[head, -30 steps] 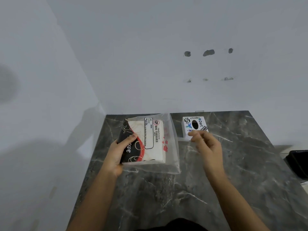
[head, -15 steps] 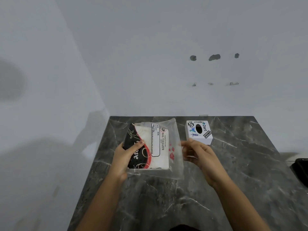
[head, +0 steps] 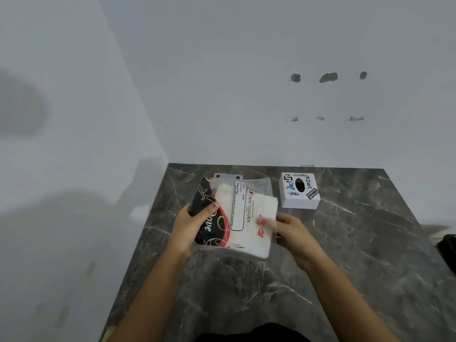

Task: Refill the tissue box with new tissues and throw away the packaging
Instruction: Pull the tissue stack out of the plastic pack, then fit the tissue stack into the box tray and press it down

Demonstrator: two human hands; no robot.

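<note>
Gripped at both ends, the tissue pack is held just above the counter near its far left corner: left hand clamped on the printed end, right hand pinching the film edge. Light, soft and slippery handling is expected; the tissue box stands beside it.

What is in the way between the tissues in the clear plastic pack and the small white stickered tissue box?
Only the clear plastic pack itself, still wrapped around the tissues. The dark marble tabletop between it and the white stickered tissue box looks bare.
</note>
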